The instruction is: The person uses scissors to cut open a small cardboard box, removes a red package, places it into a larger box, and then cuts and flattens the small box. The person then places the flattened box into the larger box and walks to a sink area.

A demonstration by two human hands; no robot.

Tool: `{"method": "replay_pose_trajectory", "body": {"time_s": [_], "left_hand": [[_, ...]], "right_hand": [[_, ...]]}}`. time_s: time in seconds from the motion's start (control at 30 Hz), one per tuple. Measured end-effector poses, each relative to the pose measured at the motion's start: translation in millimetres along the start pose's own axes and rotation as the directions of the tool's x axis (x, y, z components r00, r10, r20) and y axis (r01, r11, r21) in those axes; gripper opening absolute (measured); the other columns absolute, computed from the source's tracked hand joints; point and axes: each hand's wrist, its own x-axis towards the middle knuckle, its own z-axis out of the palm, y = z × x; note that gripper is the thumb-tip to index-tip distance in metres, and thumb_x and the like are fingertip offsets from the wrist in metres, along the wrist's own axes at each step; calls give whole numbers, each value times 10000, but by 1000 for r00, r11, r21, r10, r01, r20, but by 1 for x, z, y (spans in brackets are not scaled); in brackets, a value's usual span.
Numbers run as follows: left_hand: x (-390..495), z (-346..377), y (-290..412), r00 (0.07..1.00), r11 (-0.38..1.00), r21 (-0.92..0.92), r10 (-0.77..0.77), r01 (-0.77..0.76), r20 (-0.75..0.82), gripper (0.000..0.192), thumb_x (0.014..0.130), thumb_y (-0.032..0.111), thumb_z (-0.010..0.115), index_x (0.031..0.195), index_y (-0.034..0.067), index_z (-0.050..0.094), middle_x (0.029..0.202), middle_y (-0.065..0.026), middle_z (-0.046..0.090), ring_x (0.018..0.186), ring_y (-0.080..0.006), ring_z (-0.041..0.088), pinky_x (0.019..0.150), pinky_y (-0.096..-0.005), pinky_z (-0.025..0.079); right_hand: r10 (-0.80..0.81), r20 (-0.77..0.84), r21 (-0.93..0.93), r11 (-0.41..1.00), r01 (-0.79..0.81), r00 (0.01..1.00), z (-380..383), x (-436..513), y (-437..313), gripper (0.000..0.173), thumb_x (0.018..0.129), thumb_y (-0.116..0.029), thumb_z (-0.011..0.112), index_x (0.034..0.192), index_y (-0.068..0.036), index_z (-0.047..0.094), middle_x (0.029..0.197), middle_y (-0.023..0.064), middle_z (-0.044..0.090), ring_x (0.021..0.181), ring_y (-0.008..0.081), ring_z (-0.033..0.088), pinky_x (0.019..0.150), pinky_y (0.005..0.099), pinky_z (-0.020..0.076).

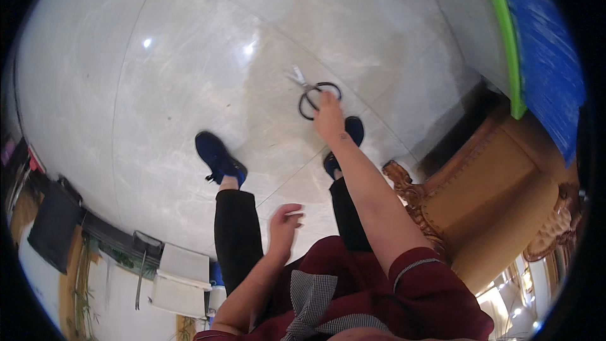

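Observation:
In the head view my right hand [330,114] is stretched out ahead of me, its fingers closed on the black loop handles of a pair of scissors [310,89]. The scissors' short metal blades stand apart and point toward the upper left, over the pale floor. My left hand [284,227] is near my lap with its fingers loosely curled and spread a little; nothing shows in it.
A brown padded armchair [483,175] with a carved wooden frame stands close at the right. Beyond it lies a blue sheet [544,57] beside a bright green edge strip [506,47]. White boxy furniture [182,265] is at the lower left. My dark shoes [215,154] rest on the tiles.

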Motion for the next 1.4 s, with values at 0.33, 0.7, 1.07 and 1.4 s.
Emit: {"method": "replay_pose_trajectory", "body": {"time_s": [0.33,0.7,1.07,1.4], "left_hand": [[6,-30,-6,914,755,519,363,-401,178,211,930,90,597,1132,42,637,1121,-158,663,976,-297,669,839,-382,528],[-7,-96,-110,888,657,623,435,-424,145,215,878,122,588,1024,15,704,985,-182,717,934,-347,691,855,-421,546],[-166,-276,-47,951,930,-249,219,-271,-217,217,955,43,508,1125,-19,627,901,-137,704,745,-191,682,636,-305,566],[-270,-538,-20,589,813,180,535,-554,-605,188,883,79,605,1025,-1,698,870,-114,729,748,-177,698,664,-324,559]], "right_hand": [[218,-2,95,972,-217,976,32,-25,-45,447,685,-79,725,1075,80,576,997,279,636,961,444,623,871,481,512],[367,513,412,689,-597,776,-193,-253,-58,320,838,-284,776,731,-22,627,593,87,576,448,190,541,445,343,426],[499,495,230,714,-661,711,-389,-386,-53,143,772,-154,710,712,-66,615,567,129,549,410,277,516,350,405,379],[529,369,86,799,-595,764,-349,-367,-193,250,920,-158,573,803,42,667,711,223,618,548,381,617,448,545,486]]}}
